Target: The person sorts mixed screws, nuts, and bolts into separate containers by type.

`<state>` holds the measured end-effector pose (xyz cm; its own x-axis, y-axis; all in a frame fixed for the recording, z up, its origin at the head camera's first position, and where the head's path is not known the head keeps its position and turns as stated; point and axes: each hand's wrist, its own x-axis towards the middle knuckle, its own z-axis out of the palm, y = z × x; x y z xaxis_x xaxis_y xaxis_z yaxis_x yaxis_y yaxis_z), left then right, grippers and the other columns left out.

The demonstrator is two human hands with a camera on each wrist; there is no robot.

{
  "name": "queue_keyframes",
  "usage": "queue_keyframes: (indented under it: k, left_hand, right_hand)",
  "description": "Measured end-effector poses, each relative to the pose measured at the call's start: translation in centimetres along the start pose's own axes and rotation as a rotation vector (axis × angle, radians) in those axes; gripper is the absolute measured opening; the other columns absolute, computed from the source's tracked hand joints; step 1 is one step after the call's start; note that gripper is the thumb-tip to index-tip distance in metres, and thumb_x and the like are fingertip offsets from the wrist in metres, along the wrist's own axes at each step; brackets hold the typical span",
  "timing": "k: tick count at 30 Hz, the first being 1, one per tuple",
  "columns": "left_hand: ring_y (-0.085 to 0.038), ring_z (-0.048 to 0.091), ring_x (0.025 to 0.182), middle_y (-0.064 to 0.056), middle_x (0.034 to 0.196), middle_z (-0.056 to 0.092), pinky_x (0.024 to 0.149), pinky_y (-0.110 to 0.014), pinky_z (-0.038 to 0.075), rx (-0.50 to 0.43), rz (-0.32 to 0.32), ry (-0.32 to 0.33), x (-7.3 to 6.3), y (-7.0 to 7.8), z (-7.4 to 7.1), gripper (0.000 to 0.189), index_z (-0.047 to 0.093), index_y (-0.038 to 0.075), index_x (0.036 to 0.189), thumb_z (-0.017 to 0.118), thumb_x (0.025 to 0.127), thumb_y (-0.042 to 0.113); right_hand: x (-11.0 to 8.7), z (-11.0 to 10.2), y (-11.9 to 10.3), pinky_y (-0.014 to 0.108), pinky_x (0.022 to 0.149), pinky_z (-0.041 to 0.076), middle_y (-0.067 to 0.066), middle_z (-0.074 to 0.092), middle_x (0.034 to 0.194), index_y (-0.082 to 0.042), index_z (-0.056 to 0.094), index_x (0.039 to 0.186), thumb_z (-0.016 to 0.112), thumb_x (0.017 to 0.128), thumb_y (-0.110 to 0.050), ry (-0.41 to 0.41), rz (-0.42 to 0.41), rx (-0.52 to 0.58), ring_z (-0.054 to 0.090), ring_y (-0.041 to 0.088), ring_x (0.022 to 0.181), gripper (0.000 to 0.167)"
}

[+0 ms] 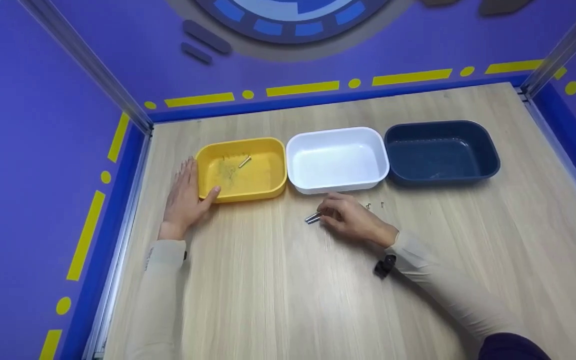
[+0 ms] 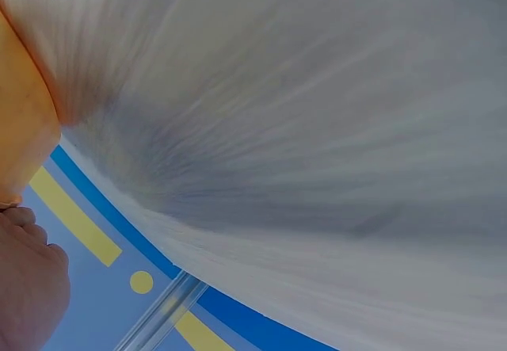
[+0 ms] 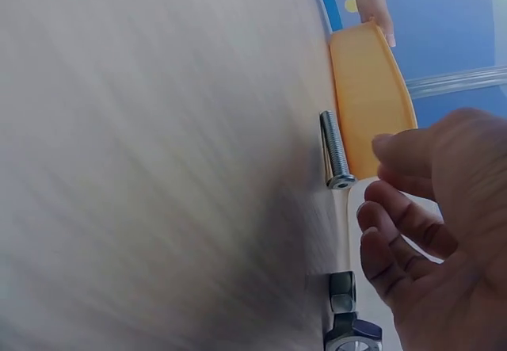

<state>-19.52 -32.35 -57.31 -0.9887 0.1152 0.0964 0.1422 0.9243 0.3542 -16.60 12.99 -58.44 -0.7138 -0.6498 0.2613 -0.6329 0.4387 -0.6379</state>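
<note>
My left hand (image 1: 184, 195) rests against the left wall of a yellow bin (image 1: 276, 192), its fingers straight and the thumb over the front rim. Inside that bin lies a long screw (image 1: 245, 161). Metal bolts (image 1: 313, 218) lie side by side on the tabletop, just in front of a white bin (image 1: 338, 189). Over their near ends hovers my right hand (image 3: 451, 232), fingers loosely bent. The right wrist view shows a gap between the fingertips and the closest bolt (image 3: 336, 151). Steel nuts (image 3: 343, 291) sit below that hand; in the head view it hides them.
A dark blue bin (image 1: 493, 167) stands to the right of the white one, all three in a row. Two tiny screws (image 1: 382, 204) are on the table (image 1: 268, 290) beyond my right wrist. Purple panels (image 1: 93, 80) wall the table at the back and sides.
</note>
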Motion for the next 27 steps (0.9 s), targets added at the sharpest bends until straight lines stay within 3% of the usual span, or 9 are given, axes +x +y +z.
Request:
queue_keyframes:
  k: [15, 27]
  left_hand:
    - [-0.037, 0.009, 0.167, -0.017, 0.180, 0.010, 0.137, -0.056, 0.012, -0.004, 0.016, 0.019, -0.15, -0.13, 0.02, 0.102, 0.009, 0.000, 0.171, 0.050, 0.104, 0.067]
    - [-0.035, 0.007, 0.168, -0.015, 0.181, 0.008, 0.138, -0.053, 0.007, -0.014, 0.014, 0.012, -0.05, -0.04, -0.01, 0.104, 0.007, 0.003, 0.171, 0.049, 0.104, 0.069]
  right_hand:
    - [0.00, 0.15, -0.23, 0.033, 0.077, 0.056, 0.007, 0.071, 0.100, -0.004, 0.079, 0.107, 0.077, 0.096, -0.008, -0.081, 0.050, -0.009, 0.063, 0.019, 0.088, 0.011]
    - [0.23, 0.39, -0.60, 0.032, 0.073, 0.057, 0.008, 0.070, 0.099, -0.006, 0.082, 0.107, 0.077, 0.095, -0.006, -0.144, 0.056, -0.043, 0.063, 0.018, 0.085, 0.013]
